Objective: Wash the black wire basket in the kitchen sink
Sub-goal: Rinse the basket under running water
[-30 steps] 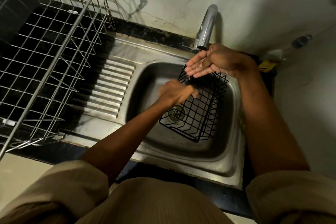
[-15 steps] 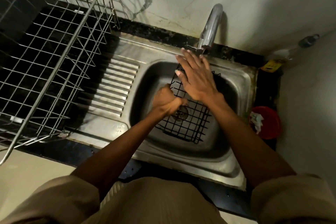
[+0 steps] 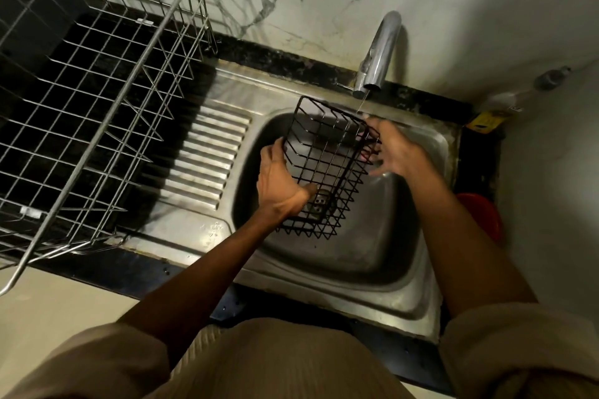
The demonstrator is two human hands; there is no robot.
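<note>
Basket (image 3: 327, 165) between hands, perhaps gripped

One basket (image 3: 327, 165); two hands (image 3: 280, 186) (image 3: 397, 149)

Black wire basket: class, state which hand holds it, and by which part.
The left hand grips the black wire basket by its left side; the right hand touches its right edge.

Steel dish rack (image 3: 97, 113) on counter; red tub (image 3: 483, 214) beside wall.
</note>
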